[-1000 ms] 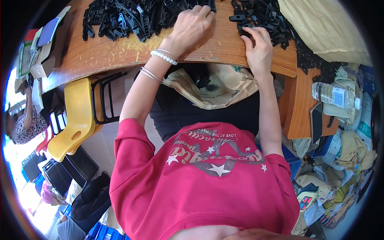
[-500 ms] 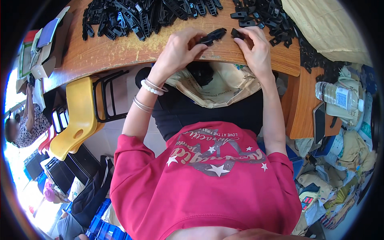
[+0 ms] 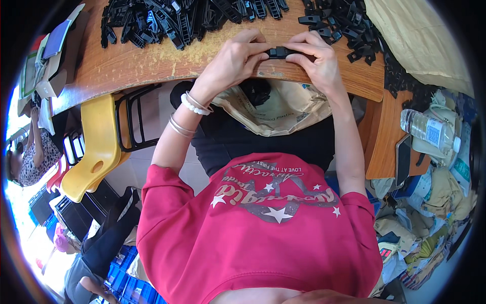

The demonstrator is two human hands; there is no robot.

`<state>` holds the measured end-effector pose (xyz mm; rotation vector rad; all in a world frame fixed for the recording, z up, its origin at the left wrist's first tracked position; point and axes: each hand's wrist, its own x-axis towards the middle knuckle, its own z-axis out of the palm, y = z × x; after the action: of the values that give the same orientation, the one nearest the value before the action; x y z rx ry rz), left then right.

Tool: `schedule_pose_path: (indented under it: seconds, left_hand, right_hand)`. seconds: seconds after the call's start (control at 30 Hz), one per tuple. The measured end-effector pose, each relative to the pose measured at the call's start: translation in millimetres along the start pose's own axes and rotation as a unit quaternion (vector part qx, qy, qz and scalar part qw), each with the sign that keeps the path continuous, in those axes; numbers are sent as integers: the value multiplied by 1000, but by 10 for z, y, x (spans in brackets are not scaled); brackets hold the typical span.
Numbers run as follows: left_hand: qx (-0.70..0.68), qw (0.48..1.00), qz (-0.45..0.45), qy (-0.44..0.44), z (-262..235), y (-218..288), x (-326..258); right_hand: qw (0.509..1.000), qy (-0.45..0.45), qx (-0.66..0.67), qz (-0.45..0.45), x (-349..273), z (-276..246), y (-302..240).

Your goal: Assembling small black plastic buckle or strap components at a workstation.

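Just above the table's front edge, my left hand (image 3: 235,57) pinches the left end of a long black plastic part (image 3: 278,52). From the other side, my right hand (image 3: 320,58) closes its thumb and fingers on a small black plastic piece, mostly hidden by the fingertips. The two parts meet end to end between my hands; whether they are locked together I cannot tell. Beyond my left hand lies a heap of long black ridged plastic parts (image 3: 172,23). A heap of small black pieces (image 3: 362,40) is beyond my right hand.
An open paper-like sack (image 3: 288,119) with black parts inside rests on my lap under the table edge (image 3: 152,83). To the right are a water bottle (image 3: 428,126) and a phone (image 3: 403,158). A yellow chair (image 3: 96,147) stands left; other people are at the far left and lower left.
My hands have come together, bringing the two black parts from apart into contact. The long part has turned from slanted to nearly level. A person at lower left has shifted further into view.
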<state>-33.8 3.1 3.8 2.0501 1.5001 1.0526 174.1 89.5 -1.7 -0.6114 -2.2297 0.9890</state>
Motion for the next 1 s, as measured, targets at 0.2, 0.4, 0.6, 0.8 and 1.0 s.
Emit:
schedule_pose_path:
  seconds: [0.2, 0.4, 0.6, 0.8, 1.0]
  left_hand:
    - [-22, 1000, 4, -2, -155, 5, 72]
    - [174, 964, 95, 179, -244, -26, 358]
    - [231, 959, 105, 126, 24, -110, 334]
    - [238, 959, 84, 128, 23, -108, 395]
    - [204, 971, 58, 112, -59, -106, 390]
  right_hand:
    - [999, -2, 35, 12, -78, -125, -57]
    - [994, 106, -4, -7, 427, -345, -119]
    - [963, 169, -204, -41, 1867, -514, 947]
    - [949, 181, -250, 65, 2864, -970, 2052]
    - [933, 149, -324, 43, 3054, -299, 1829]
